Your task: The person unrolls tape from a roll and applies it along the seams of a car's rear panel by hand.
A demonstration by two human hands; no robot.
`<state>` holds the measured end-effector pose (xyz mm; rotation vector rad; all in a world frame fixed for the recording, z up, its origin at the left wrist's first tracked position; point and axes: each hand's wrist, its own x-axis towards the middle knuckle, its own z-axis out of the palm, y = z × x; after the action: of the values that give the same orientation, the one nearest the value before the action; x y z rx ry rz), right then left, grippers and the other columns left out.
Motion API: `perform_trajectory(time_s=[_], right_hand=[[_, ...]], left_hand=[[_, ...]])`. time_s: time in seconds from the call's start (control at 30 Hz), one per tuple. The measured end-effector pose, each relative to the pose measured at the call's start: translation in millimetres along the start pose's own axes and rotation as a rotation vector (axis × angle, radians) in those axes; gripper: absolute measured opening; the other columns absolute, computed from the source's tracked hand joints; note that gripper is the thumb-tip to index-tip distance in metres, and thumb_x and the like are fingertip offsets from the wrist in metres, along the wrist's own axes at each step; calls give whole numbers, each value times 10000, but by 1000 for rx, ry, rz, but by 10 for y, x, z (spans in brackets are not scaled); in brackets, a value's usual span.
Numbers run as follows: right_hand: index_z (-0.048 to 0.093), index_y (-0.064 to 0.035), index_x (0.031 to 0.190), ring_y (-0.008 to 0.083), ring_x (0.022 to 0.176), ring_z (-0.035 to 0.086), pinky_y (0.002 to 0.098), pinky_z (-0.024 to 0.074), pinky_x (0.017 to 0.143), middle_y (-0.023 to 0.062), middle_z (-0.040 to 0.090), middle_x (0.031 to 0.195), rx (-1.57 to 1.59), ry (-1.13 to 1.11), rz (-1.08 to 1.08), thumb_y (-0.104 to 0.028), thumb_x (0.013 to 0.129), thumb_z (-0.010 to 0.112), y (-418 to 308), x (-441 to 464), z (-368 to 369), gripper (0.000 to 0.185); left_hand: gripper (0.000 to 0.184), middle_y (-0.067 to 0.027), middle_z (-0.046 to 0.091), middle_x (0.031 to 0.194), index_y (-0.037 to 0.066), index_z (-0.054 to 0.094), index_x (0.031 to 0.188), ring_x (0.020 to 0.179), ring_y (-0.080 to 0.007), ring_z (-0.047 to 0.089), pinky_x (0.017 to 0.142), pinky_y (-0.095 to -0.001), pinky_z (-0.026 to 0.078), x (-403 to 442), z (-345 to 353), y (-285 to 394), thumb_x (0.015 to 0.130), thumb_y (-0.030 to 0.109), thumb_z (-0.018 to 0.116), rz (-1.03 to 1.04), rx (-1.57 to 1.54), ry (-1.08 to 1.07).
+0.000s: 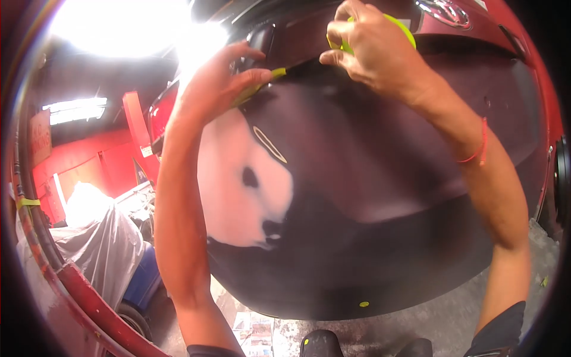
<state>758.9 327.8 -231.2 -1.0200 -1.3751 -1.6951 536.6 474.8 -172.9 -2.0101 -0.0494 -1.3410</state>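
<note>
High in the head view, my right hand (372, 50) grips a roll of bright yellow-green masking tape (401, 30). My left hand (229, 80) is spread, with thumb and index finger apart, at the upper left edge of a dark car body panel (380, 256). A short strip of the same tape (278, 73) lies under my left thumb along that edge. Below my left hand, the panel carries a pinkish-white patch (232, 178) with dark spots. Beside the patch is a narrow oval (269, 144) with a pale outline. The left fingertips partly cover a dark part behind them.
A chrome emblem (446, 13) sits on the red bodywork at the top right. On the left, a grey sheet (98, 244) drapes over something beside a blue object (141, 276). Newspaper (254, 333) lies on the floor near my shoes (321, 344).
</note>
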Motion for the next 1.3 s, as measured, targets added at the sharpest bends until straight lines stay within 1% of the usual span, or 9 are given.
perform_trajectory(time_s=[0.27, 0.43, 0.53, 0.6, 0.8, 0.87, 1.0, 1.07, 1.3], right_hand=[[687, -31, 901, 307, 917, 611, 429, 506, 809, 123, 599, 1096, 117, 96, 90, -162, 844, 791, -57, -88, 104, 177], [681, -65, 991, 337, 764, 646, 428, 544, 692, 170, 584, 1142, 305, 154, 146, -71, 870, 713, -448, -278, -40, 125], [653, -77, 995, 378, 715, 668, 450, 558, 624, 207, 578, 1143, 356, 115, 77, -37, 844, 678, -656, -444, -199, 158], [655, -64, 1004, 381, 711, 673, 462, 559, 634, 215, 576, 1139, 374, -105, -1, -11, 812, 670, -692, -542, -230, 200], [684, -39, 1017, 378, 723, 681, 453, 565, 676, 207, 592, 1081, 462, -272, -116, 3, 779, 667, -783, -613, -230, 242], [683, -38, 1020, 373, 717, 680, 450, 564, 671, 200, 589, 1073, 460, -287, -153, 4, 784, 669, -787, -587, -231, 240], [686, -45, 1008, 354, 698, 675, 440, 561, 642, 189, 589, 1065, 405, -237, -98, 8, 782, 664, -789, -582, -241, 233], [689, -55, 994, 338, 681, 666, 428, 558, 613, 175, 589, 1066, 285, -212, -12, 5, 796, 663, -736, -591, -227, 208], [702, -68, 1023, 315, 652, 657, 411, 556, 586, 139, 603, 1033, 269, -93, 72, -32, 849, 676, -619, -632, -144, 180]], left_hand=[[509, -120, 712, 870, 102, 702, 1006, 821, -295, 695, 753, -401, 529, -122, 170, 414, 748, 517, 844, -311, 159, 135], [437, -160, 740, 1048, 46, 705, 1164, 940, -236, 705, 818, -346, 529, -51, 56, 191, 887, 379, 766, -648, -352, 233], [394, -163, 733, 1080, 30, 670, 1268, 977, -214, 698, 850, -338, 527, -414, -133, 588, 929, 225, 713, -375, -324, 330], [429, -194, 709, 1178, 31, 656, 1288, 1054, -348, 690, 921, -415, 533, -801, -211, 948, 888, 153, 753, -80, -403, 173], [413, -172, 718, 1131, 22, 668, 1250, 995, -338, 712, 843, -373, 571, -1180, 63, 1191, 853, 53, 774, -198, -637, 67], [382, -153, 734, 1050, 32, 698, 1223, 867, -226, 727, 799, -328, 557, -1194, 114, 1192, 846, 2, 753, -193, -572, 167], [315, -156, 731, 1064, 21, 717, 1162, 916, -262, 718, 821, -367, 556, -1127, 84, 1046, 851, 46, 760, -104, -359, 254], [290, -147, 728, 1092, 44, 731, 1122, 991, -293, 700, 851, -401, 547, -895, 44, 682, 855, 147, 777, 47, 177, 446], [354, -100, 732, 1086, 123, 727, 1133, 1001, -318, 686, 824, -424, 551, -479, 226, 241, 851, 329, 783, -142, 182, 351]])
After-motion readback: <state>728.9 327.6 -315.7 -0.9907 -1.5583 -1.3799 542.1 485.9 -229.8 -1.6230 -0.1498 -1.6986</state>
